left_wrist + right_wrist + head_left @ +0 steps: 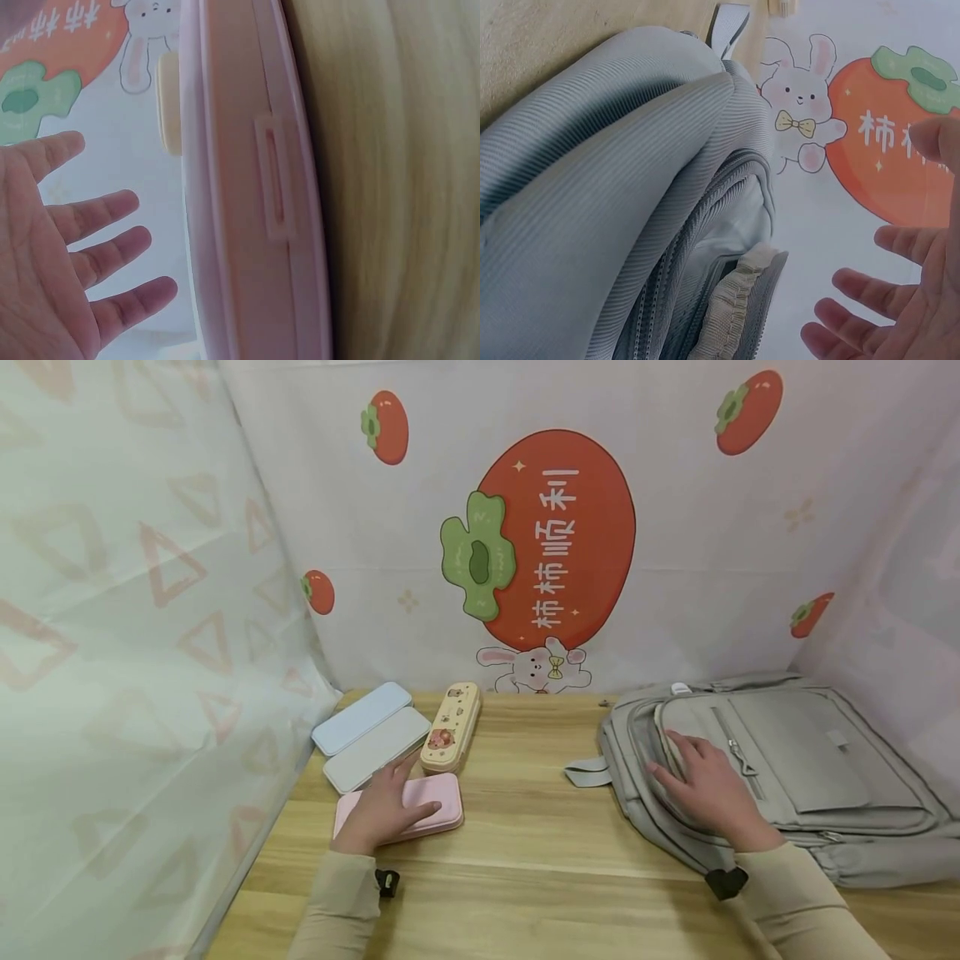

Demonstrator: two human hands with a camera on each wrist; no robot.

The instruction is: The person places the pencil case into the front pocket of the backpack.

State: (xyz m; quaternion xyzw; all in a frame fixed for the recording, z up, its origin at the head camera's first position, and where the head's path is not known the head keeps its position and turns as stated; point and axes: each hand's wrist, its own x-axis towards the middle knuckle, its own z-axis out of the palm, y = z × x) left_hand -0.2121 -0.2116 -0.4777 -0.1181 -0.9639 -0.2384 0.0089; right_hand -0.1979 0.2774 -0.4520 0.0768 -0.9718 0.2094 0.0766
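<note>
A pink pencil case lies at the left of the table, its latch side facing the camera in the left wrist view. Above it hovers my left hand, fingers spread; the left wrist view shows a gap between the fingertips and the case. At the right lies a grey backpack with a front compartment unzipped. My right hand is over that opening, its fingers apart and holding nothing. In the right wrist view, the zipper edge and a gathered lining show beside the hand.
Behind the pink case lie a pale green case and a light blue case, side by side. A yellow case with cartoon prints stands to their right. A strap loop sticks out from the backpack. Printed cloth hangs behind the table.
</note>
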